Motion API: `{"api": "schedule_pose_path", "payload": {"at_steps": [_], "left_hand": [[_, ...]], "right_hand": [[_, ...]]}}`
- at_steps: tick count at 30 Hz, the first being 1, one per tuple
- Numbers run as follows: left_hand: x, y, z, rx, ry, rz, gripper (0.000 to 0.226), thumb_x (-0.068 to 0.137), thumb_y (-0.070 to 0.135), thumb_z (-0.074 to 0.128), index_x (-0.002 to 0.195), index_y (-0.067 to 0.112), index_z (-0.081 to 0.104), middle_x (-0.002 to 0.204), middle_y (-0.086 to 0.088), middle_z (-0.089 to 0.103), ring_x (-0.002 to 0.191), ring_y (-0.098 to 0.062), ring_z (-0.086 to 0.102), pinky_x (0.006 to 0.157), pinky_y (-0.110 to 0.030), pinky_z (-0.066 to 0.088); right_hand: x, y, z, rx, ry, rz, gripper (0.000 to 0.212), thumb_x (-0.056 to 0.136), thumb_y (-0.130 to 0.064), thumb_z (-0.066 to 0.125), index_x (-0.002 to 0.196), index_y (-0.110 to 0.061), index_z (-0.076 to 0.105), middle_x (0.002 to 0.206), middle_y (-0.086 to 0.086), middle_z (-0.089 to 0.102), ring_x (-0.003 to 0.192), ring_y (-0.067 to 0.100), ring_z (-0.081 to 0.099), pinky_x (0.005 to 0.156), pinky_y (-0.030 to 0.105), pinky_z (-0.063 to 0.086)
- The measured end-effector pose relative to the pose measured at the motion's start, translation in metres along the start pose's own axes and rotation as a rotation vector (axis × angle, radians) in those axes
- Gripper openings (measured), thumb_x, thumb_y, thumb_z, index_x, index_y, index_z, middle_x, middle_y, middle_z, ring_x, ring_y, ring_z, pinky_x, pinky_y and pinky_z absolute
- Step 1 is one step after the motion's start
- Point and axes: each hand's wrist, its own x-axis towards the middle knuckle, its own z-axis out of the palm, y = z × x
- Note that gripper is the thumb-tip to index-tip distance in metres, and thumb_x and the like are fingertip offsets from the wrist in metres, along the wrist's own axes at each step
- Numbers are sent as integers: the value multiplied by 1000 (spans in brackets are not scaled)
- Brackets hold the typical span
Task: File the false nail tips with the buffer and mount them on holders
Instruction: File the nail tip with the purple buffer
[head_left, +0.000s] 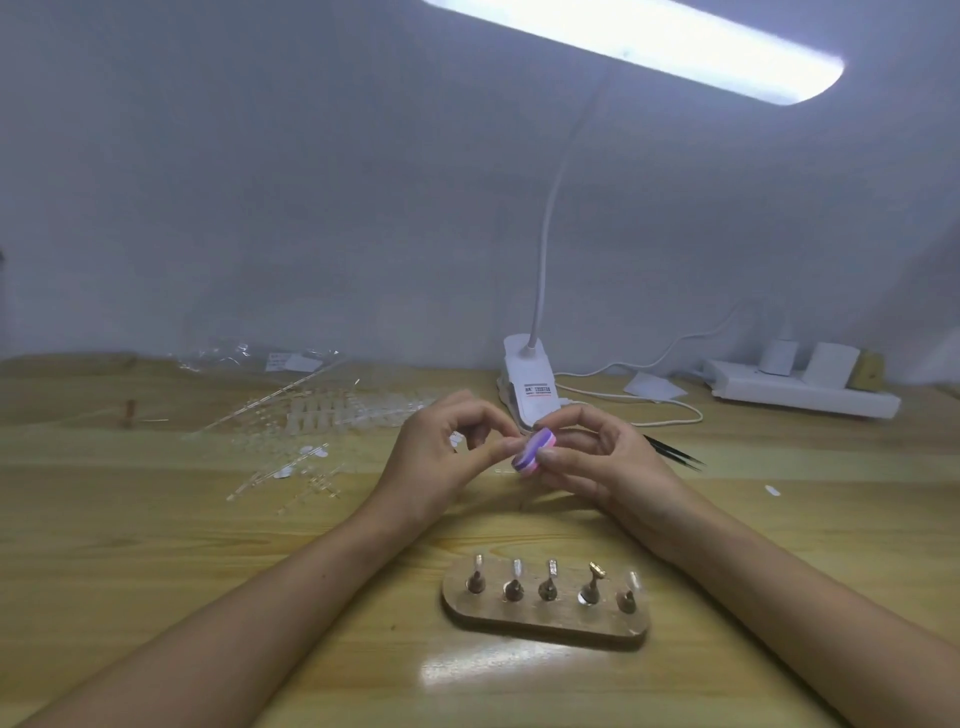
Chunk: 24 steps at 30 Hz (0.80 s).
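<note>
1. Head view: the right hand (608, 462) grips the one pink-purple buffer (535, 452) mid-bench (156, 571). The left hand's (447, 457) fingers pinch at its edge; what they hold is too small to tell.
2. At 6 o'clock, one wooden base (545, 621) carries five holders (548, 587).
3. At 9 o'clock lie uncountable clear nail tips (322, 415); at 3 o'clock, one pair of tweezers (675, 451).

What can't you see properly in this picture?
Head view only:
- Any nail tip at the buffer: hidden by the left hand.
- Tweezers: one end hidden behind the right hand.
- Lamp clamp label: too blurred to read.
- Lamp head: cut off by top edge.
</note>
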Motion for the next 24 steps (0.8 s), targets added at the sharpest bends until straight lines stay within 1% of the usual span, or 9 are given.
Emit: {"api": "schedule_pose_path", "payload": {"at_steps": [2, 4, 6, 8, 12, 15, 19, 22, 24], "left_hand": [[-1, 1, 0, 49, 17, 38, 7, 79, 23, 79, 75, 23, 72, 69, 2, 50, 66, -4, 48, 61, -11, 33], [-2, 4, 1, 95, 19, 81, 7, 79, 21, 79, 77, 22, 72, 71, 3, 50, 67, -9, 50, 60, -11, 33], [-2, 5, 2, 110, 6, 101, 8, 80, 19, 78, 77, 22, 70, 72, 3, 49, 68, -11, 50, 59, -12, 32], [-2, 5, 1, 78, 18, 87, 10, 80, 18, 77, 77, 24, 69, 72, 3, 48, 68, -9, 49, 61, -12, 32], [-1, 3, 1, 54, 12, 73, 10, 81, 17, 76, 77, 22, 70, 73, -4, 49, 68, -9, 47, 65, -13, 33], [-1, 2, 2, 45, 16, 57, 9, 81, 20, 76, 76, 24, 70, 72, -3, 47, 67, -7, 46, 62, -12, 32], [-1, 0, 3, 55, 13, 50, 10, 81, 17, 77, 76, 23, 70, 72, 1, 48, 68, -6, 47, 63, -12, 33], [-1, -1, 3, 54, 26, 51, 10, 81, 19, 76, 76, 24, 70, 72, 3, 48, 68, -5, 48, 63, -11, 33], [-2, 0, 2, 42, 40, 43, 11, 81, 18, 76, 76, 24, 69, 72, 5, 48, 68, -4, 47, 63, -11, 34]], "right_hand": [[0, 1, -1, 7, 7, -5, 33, 72, -7, 77, 102, -3, 62, 104, 26, 71, 91, 31, 73, 80, 31, 60], [0, 1, 0, -47, -68, 17, 31, 74, -7, 77, 101, -3, 61, 106, 25, 72, 94, 30, 72, 83, 34, 60], [1, 1, -1, -26, -38, 6, 32, 74, -6, 76, 102, -2, 60, 105, 25, 72, 93, 30, 72, 86, 36, 60], [2, 1, -2, 59, 52, -23, 31, 75, -3, 73, 103, -1, 60, 103, 25, 71, 87, 27, 73, 81, 32, 61], [-1, 2, 1, -72, -90, -14, 29, 77, -3, 74, 102, 1, 59, 101, 26, 72, 89, 32, 73, 75, 32, 60], [2, 2, -2, -13, 34, -38, 34, 73, -5, 75, 102, 2, 59, 98, 24, 74, 86, 29, 74, 74, 29, 60], [1, 3, -1, -101, -90, 4, 31, 75, -6, 76, 100, -1, 58, 101, 27, 72, 90, 33, 72, 86, 42, 59], [3, 2, -3, -10, 42, -16, 33, 72, -4, 75, 101, 2, 59, 97, 25, 73, 84, 28, 73, 77, 33, 61], [2, 3, -1, -23, 15, -10, 33, 72, -4, 75, 100, 1, 58, 97, 24, 74, 83, 28, 74, 75, 32, 61]]}}
